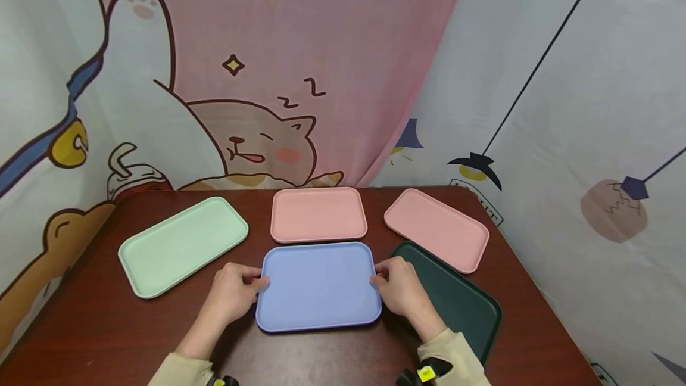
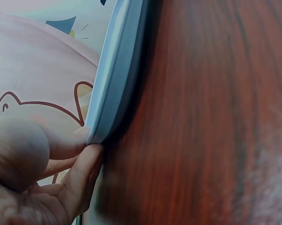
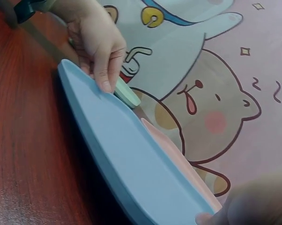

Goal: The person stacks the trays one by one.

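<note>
- Blue round-cornered plastic-looking tray [image 1: 318, 288], centre of my head view over a reddish-brown wood-grain table [image 1: 321, 362], is held at both short ends; I judge the matched grip is meant to keep it square and balanced.
- At far left, a pale mint-green oblong plastic-looking tray [image 1: 182, 249] lies aslant, apart from the blue one, perhaps leaving elbow room there.
- The left hand [image 1: 233, 290] pinches the blue tray's left rim, thumb on top; my left wrist view shows thumb and fingers clamped at the edge, but dark shadow below means I cannot tell whether the tray touches wood.
- Beyond the blue tray, a pale pink rectangular plastic-looking tray [image 1: 318, 214] lies nearly parallel, so close that I cannot tell whether the rims meet.
- The right hand [image 1: 401, 288] pinches the opposite rim, thumb inside the edge; my right wrist view cuts most of that hand off.
- A dark green oblong plastic-looking tray [image 1: 455, 296] runs diagonally beside that hand, partly hidden by a beige right sleeve [image 1: 452, 356].
- Alongside its far end, a second pink oblong plastic-looking tray [image 1: 436, 231] slants likewise; I cannot make out whether it overlaps the dark green rim.
</note>
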A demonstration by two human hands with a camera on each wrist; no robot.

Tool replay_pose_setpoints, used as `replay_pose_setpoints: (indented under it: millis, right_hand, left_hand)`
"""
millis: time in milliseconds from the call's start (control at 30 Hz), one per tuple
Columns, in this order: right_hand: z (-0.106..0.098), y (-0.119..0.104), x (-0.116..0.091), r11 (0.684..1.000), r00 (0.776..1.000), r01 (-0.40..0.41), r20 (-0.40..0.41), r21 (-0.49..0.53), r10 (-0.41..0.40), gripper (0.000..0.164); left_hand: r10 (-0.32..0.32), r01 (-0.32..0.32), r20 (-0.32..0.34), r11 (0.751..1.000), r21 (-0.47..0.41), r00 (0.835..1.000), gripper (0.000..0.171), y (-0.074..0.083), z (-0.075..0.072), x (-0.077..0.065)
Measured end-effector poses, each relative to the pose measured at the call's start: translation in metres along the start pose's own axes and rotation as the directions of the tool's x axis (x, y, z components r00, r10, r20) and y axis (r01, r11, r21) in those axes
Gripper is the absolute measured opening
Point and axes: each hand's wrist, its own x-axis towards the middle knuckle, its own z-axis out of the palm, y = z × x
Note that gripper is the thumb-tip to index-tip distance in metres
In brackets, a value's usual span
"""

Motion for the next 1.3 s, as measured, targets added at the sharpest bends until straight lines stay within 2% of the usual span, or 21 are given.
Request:
replay_pose_setpoints:
  millis: [133,500,733,1000,1300]
  right_hand:
    - [0.000,0.002,0.000,1.000,1.000,0.016,0.002,0.026,-0.016,0.011]
    - [0.007,0.002,0.002,0.998,0.998,0.053,-0.027,0.028,-0.053,0.004]
    - [0.011,-0.005,0.003,0.996,0.995,0.076,-0.054,-0.042,-0.079,0.041]
    - [0.018,-0.011,0.004,0.994,0.996,0.051,-0.070,-0.094,-0.058,0.050]
    - [0.022,-0.012,0.005,0.992,0.997,0.018,-0.070,-0.124,-0.027,0.049]
  left_hand:
    - [-0.003,0.003,-0.001,1.000,-0.002,1.000,0.020,0.000,-0.001,0.000]
    - [0.014,-0.014,-0.002,1.000,0.027,1.000,0.018,-0.004,-0.005,0.003]
    - [0.005,-0.005,0.000,1.000,0.019,1.000,0.018,-0.005,-0.007,0.002]
    - [-0.009,0.009,0.003,1.000,0.020,1.000,0.019,-0.004,-0.010,0.001]
    - [-0.027,0.027,0.007,1.000,0.013,1.000,0.020,-0.003,-0.009,0.002]
